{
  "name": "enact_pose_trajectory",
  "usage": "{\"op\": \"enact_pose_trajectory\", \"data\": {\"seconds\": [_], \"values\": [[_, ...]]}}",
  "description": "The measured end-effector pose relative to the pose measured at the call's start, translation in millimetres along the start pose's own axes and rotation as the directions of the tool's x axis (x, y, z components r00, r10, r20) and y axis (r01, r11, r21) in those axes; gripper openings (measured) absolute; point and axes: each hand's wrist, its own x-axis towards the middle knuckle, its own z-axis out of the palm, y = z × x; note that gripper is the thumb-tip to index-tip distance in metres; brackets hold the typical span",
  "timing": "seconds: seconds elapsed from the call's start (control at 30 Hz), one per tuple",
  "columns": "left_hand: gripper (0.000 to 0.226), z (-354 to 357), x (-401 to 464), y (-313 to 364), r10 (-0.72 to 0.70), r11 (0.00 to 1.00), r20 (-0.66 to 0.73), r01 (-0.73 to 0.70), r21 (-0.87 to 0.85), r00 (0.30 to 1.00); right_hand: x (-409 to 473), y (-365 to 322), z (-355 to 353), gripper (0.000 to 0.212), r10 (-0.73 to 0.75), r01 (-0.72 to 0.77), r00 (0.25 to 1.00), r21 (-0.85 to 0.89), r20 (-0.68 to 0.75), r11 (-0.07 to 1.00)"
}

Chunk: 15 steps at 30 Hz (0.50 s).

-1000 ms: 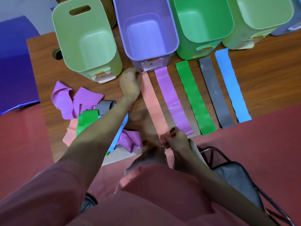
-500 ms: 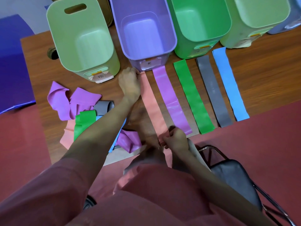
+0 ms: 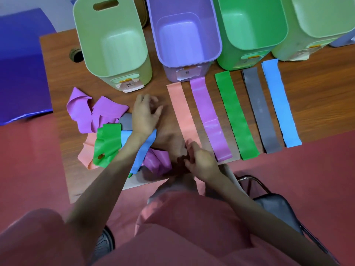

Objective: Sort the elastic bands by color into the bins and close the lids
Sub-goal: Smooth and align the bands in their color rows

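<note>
Four open bins lined the table's far edge, five flat bands before them. The salmon band lay between the hands: left hand spread loose beside a tangled pile, right hand curled at the near edge, grip unclear.

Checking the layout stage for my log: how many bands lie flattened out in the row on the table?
5, side by side in front of the bins: pink band, purple band, green band, grey band, blue band. The pink one's near end is hidden behind the right hand.
</note>
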Motion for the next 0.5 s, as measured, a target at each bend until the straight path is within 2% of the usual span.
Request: {"op": "enact_pose_trajectory", "data": {"seconds": [0.07, 0.2, 0.4, 0.5], "values": [[0.017, -19.8, -30.0, -12.6, -0.036, 0.999, -0.003, 0.036, 0.006, 0.999, 4.5, -6.8, 6.2, 0.038, -0.057, 0.058, 0.997, -0.011, 0.060, 0.998], [0.017, -44.7, -74.4, -31.3, -0.125, 0.991, 0.002, 0.125, 0.044, 0.992, 14.2, -24.3, 12.3, 0.028, -0.093, 0.091, 0.987, 0.025, 0.133, 0.996], [0.044, -51.2, -103.2, -38.3, -0.292, 0.937, -0.038, 0.294, 0.190, 0.956, 38.4, -49.6, 16.1, 0.053, -0.158, 0.162, 0.979, -0.027, 0.125, 0.986], [0.055, -45.1, -108.4, -38.2, -0.437, 0.855, -0.086, 0.443, 0.270, 0.896, 48.6, -64.5, 11.1, 0.050, -0.200, 0.199, 0.977, 0.029, 0.068, 0.980]]}}
